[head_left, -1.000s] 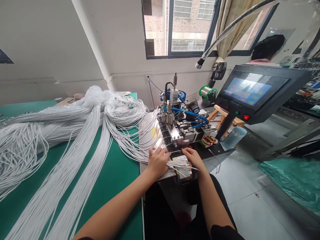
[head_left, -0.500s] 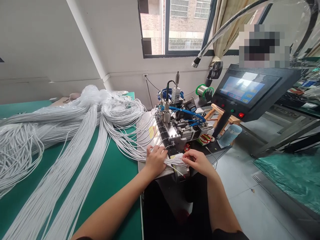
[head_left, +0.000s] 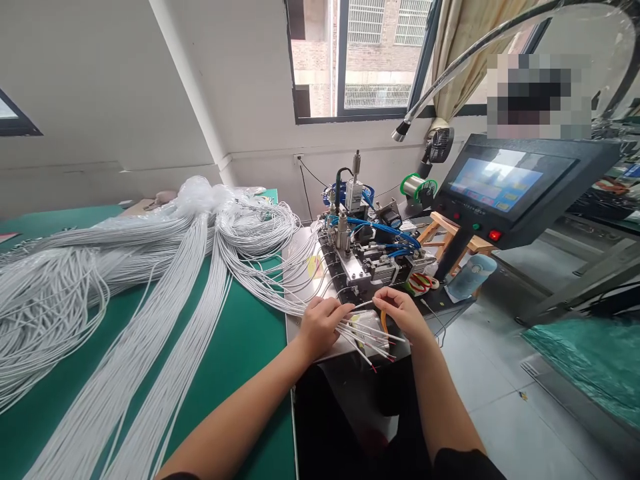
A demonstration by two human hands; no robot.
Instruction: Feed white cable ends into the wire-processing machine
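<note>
My left hand (head_left: 323, 325) is closed around several white cables (head_left: 363, 337) near their ends, at the front corner of the machine's metal plate. Their tips fan out to the right, some showing red wire ends. One single white cable (head_left: 363, 305) runs from the left hand's fingertips to my right hand (head_left: 397, 312), which pinches its end between thumb and fingers. Just behind both hands stands the benchtop machine (head_left: 360, 247), with metal cylinders and blue air tubes. The cables trail left to a large white bundle (head_left: 250, 267).
More long white cables (head_left: 165, 320) lie across the green table (head_left: 250, 387). A control screen (head_left: 495, 177) on a post stands right of the machine, beside a blue plastic-wrapped roll (head_left: 473, 275). A wire spool (head_left: 416, 189) and a small fan (head_left: 440, 145) are behind. A person is at the far right.
My right hand has moved from the cable bunch to one cable's end, separated slightly upward. The other cable tips have spread apart. The view has shifted slightly.
</note>
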